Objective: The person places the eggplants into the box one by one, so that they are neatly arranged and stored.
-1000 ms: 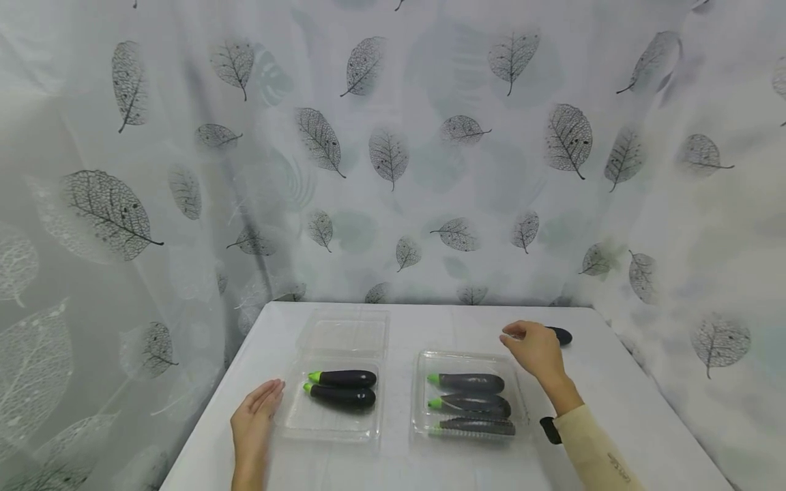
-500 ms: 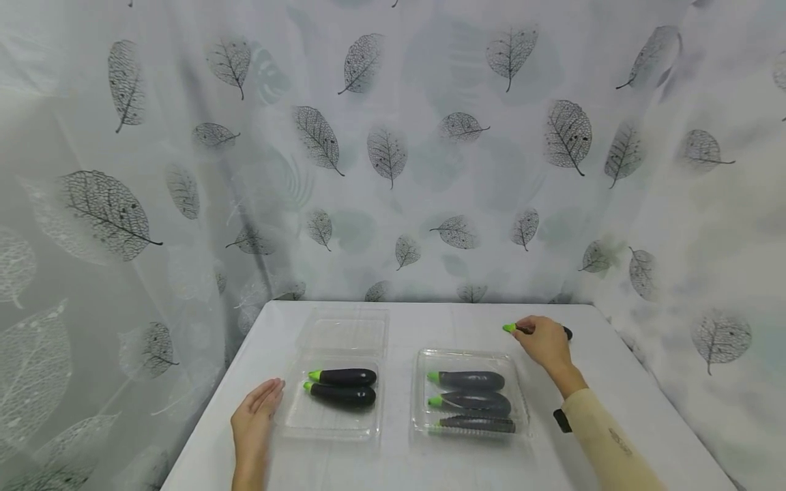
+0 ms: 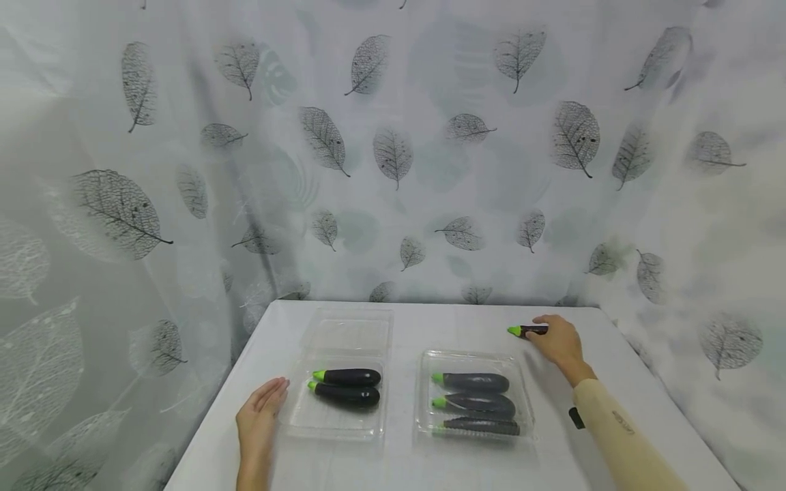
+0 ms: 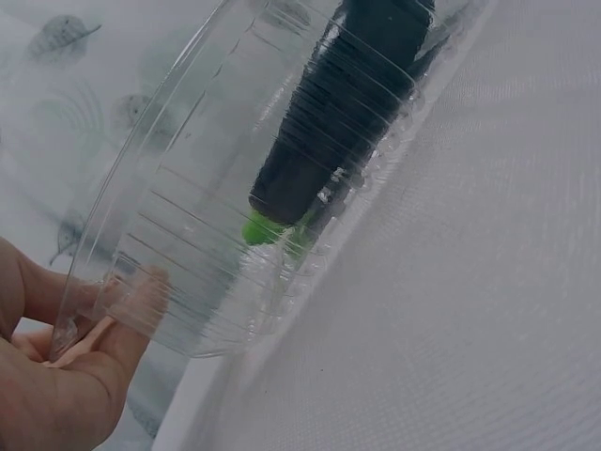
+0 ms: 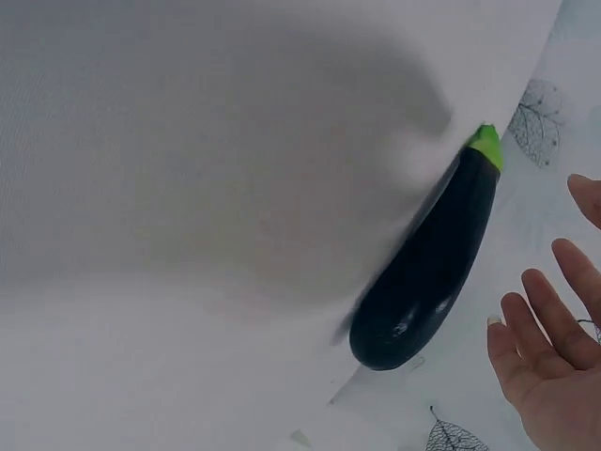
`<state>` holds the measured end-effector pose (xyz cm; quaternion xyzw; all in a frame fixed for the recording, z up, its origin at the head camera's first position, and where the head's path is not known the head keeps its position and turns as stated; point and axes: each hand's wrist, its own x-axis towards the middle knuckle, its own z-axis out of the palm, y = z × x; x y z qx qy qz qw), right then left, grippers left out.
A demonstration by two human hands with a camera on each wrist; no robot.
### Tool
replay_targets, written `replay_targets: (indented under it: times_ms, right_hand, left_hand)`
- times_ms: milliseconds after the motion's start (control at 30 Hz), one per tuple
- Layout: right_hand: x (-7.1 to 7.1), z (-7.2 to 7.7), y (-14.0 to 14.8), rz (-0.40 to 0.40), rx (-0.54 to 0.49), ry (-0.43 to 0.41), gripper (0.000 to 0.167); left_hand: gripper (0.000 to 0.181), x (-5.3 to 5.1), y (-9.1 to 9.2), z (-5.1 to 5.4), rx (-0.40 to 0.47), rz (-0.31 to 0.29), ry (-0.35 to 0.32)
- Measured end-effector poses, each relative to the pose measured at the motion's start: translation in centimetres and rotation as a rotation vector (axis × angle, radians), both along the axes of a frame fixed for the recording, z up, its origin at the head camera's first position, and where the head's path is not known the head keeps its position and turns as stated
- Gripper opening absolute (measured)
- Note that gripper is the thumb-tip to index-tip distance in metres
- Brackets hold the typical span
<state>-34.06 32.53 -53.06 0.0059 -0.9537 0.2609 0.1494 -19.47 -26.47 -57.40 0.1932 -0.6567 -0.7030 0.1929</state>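
My left hand (image 3: 260, 412) is at the left edge of an open clear plastic container (image 3: 328, 426), thumb and fingers pinching its rim, as the left wrist view shows. Two dark eggplants (image 3: 344, 394) with bright green stems lie side by side inside. At the far right of the table, my right hand (image 3: 560, 341) hovers over a single eggplant (image 5: 427, 258), its fingers spread. The right wrist view shows this eggplant in full, with the fingers apart from it. In the head view the hand hides its thick end, while the green stem points left.
Right of centre stands another clear container (image 3: 430, 433), with three eggplants (image 3: 475, 406) seen dimly through its plastic. The open container's lid (image 3: 350, 331) lies folded back behind it. A leaf-print curtain (image 3: 399, 204) hangs around the back and sides of the white table (image 3: 411, 464).
My right hand has moved right along the single eggplant, uncovering its green stem and covering its thick end. The left hand stays at the open container.
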Motion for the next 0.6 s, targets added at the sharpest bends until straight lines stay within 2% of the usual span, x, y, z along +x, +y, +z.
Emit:
replay_targets:
  times_ms: [300,600]
  right_hand:
    - [-1.2,-1.6,2.1,0.032,0.069,-0.098,0.065]
    - [-1.6,-3.0,3.5,0.071,0.236,-0.071,0.06]
  left_hand:
    - [0.038,0.2,0.0,0.0,-0.022,-0.005,-0.015]
    - [0.037,0.0,-0.2,-0.1,-0.005,-0.004,0.003]
